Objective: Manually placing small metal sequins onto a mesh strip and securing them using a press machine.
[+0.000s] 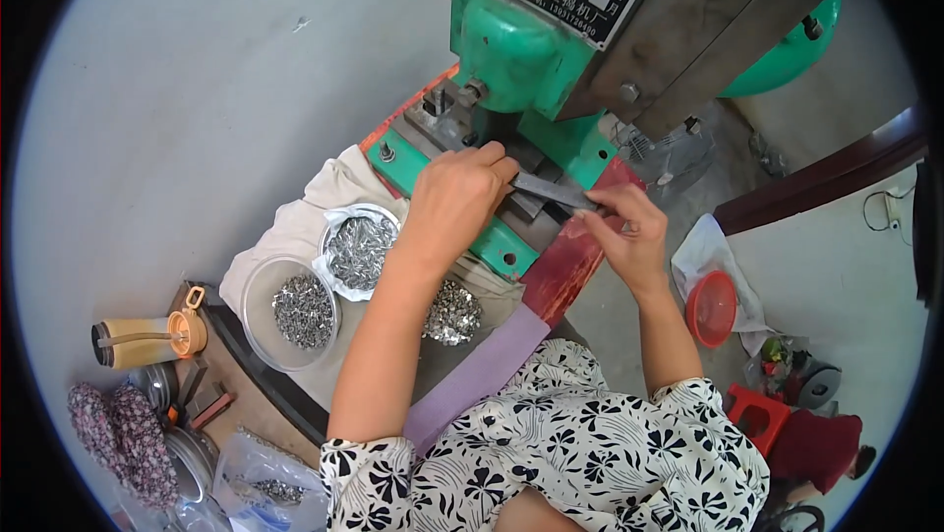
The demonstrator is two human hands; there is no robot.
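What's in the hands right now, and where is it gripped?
A flat grey metal bar: the right hand pinches its right end; the left hand is at the other end, its grip unclear.

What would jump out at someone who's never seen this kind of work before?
Probably the big green machine at the top, looming over everything. Just below it, the right hand pinches one end of a grey strip, with the left hand at the other. Then the glint of small metal pieces in a clear bowl, left of the left forearm.
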